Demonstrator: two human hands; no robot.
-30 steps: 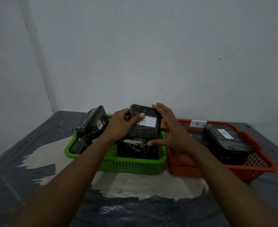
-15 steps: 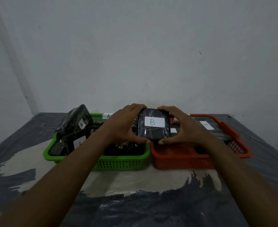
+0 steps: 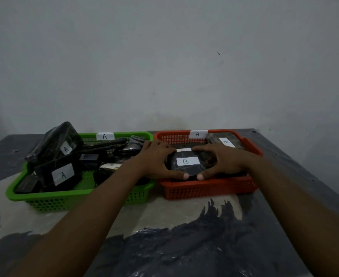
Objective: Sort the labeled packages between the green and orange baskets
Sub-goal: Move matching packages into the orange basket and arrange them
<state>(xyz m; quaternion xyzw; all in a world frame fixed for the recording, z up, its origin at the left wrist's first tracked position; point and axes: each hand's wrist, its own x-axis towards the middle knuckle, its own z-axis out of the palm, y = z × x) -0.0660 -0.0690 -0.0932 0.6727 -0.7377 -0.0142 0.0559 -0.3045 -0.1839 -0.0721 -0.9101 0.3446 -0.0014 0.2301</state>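
A black wrapped package with a white B label (image 3: 187, 164) sits low inside the orange basket (image 3: 206, 189), on top of other packages. My left hand (image 3: 158, 161) grips its left side and my right hand (image 3: 222, 161) grips its right side, thumbs at the near edge. Another B-labelled package (image 3: 225, 141) lies at the orange basket's back right. The green basket (image 3: 68, 198) to the left holds several black packages, two showing A labels (image 3: 63, 174).
A tag marked A (image 3: 104, 136) sits on the green basket's far rim and a tag marked B (image 3: 197, 134) on the orange one's. Both baskets stand side by side near the white wall on a table covered with dark plastic sheet (image 3: 184, 246).
Both hands carried the B package from over the green basket rightward and down into the orange basket. The view has shifted too.
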